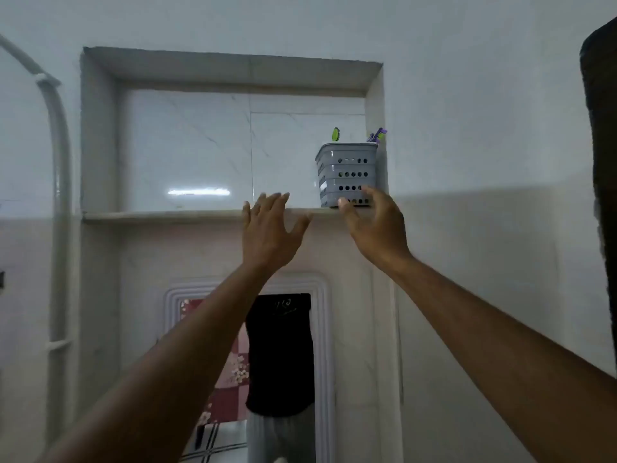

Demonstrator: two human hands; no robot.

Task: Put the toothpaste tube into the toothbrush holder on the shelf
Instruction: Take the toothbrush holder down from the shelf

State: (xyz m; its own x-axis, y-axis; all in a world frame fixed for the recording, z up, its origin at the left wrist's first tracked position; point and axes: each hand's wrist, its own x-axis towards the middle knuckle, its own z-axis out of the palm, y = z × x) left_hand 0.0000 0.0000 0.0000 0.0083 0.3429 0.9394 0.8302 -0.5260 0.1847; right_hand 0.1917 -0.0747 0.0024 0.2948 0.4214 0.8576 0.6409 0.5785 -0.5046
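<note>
A grey perforated toothbrush holder (347,173) stands upright at the right end of a recessed wall shelf (160,215). A green toothbrush head (335,134) and a purple one (377,135) poke out of its top. My right hand (375,225) is raised in front of the holder's lower part, fingers spread, thumb and fingertip at its base, holding nothing. My left hand (268,228) is raised just left of it at the shelf edge, fingers apart and empty. No toothpaste tube shows in the view.
The niche's right wall (375,105) sits tight against the holder. A white pipe (60,195) runs down the left wall. Below the shelf hangs a white-framed mirror (250,362) reflecting a person. A dark object (601,162) fills the right edge.
</note>
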